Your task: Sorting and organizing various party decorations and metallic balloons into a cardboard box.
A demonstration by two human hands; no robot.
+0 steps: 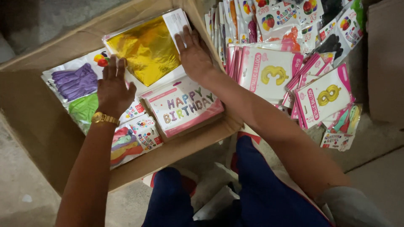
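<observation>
Both my hands reach into a brown cardboard box (38,113) packed with party goods. My left hand (112,88), with a gold watch on the wrist, lies flat with fingers apart on packets of balloons, next to a purple balloon packet (75,80) and a green one (83,108). My right hand (194,52) presses flat on the right edge of a gold foil packet (145,48) near the box's right wall. A pink packet of letter balloons (183,107) lies just below that hand. Neither hand grips anything.
Right of the box, a heap of pink packets with gold number balloons (324,96) and round balloon packs (277,17) covers the floor. A brown cardboard sheet (385,59) stands at the far right. My knees in dark blue trousers (256,185) are at the bottom.
</observation>
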